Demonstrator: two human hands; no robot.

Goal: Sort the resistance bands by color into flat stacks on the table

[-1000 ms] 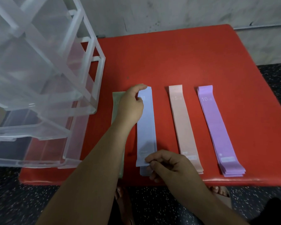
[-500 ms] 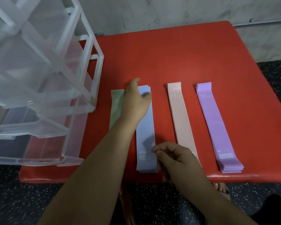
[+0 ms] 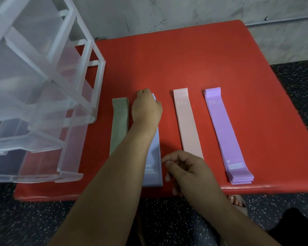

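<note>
Four stacks of resistance bands lie side by side on the red table [image 3: 185,59]: green [image 3: 119,128], blue [image 3: 154,169], pink [image 3: 188,125] and purple [image 3: 226,132]. My left hand [image 3: 146,108] rests on the far end of the blue stack, knuckles up, its fingers bent down out of sight. My left forearm hides the middle of the blue stack and the near end of the green one. My right hand [image 3: 184,168] hovers beside the blue stack's near end with loosely curled fingers, holding nothing. It covers the near end of the pink stack.
A clear plastic drawer unit [image 3: 43,86] stands on the table's left side, with one drawer pulled out. A grey wall runs behind the table. Dark speckled floor lies in front, and a sandalled foot [image 3: 236,201] shows under the front edge.
The blue band I held at both ends now lies flat on the blue stack. My right hand has let go and drawn back to the right; my left hand has settled onto the far end.
</note>
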